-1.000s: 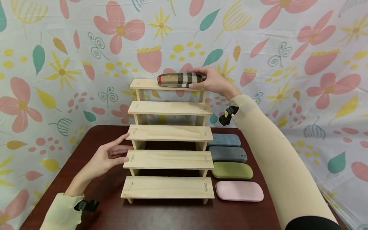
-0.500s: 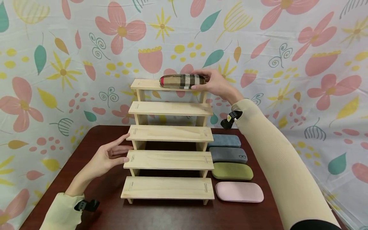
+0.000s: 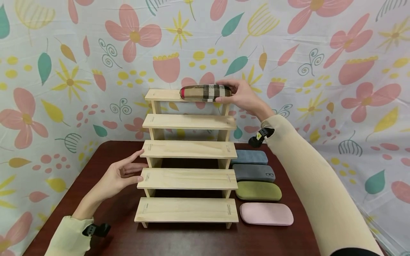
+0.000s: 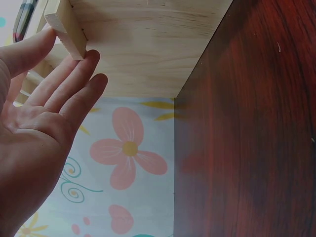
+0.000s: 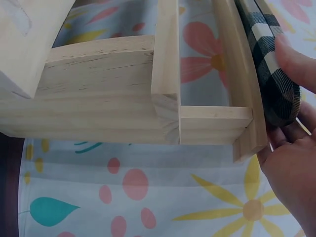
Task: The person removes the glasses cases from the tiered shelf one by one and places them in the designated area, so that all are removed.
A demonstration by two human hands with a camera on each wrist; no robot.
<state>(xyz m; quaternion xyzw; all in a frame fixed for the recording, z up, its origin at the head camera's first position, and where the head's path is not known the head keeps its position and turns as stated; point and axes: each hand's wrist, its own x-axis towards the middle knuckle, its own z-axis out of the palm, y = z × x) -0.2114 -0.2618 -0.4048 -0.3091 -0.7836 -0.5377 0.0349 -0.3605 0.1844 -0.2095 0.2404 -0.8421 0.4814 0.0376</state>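
Note:
A plaid glasses case (image 3: 198, 93) with a red end lies lengthwise on the top tier of a light wooden stepped rack (image 3: 189, 177). My right hand (image 3: 241, 96) grips its right end, thumb in front and fingers behind. In the right wrist view the thumb presses the checked side of the case (image 5: 271, 74), close over the top board's end. My left hand (image 3: 115, 176) rests against the rack's left side with its fingers fairly straight. The thumb is at the second tier from the bottom, the index fingertip at the middle tier. In the left wrist view, the fingertips touch a board end (image 4: 66, 29).
Right of the rack, a blue case (image 3: 250, 156), a grey case (image 3: 254, 172) with a glasses mark, a green case (image 3: 258, 191) and a pink case (image 3: 266, 214) lie in a column on the dark table (image 3: 179, 241). A floral cloth (image 3: 198, 42) hangs behind.
My right hand has slid the plaid glasses case a little to the right along the top tier. The left hand has stayed in place against the rack.

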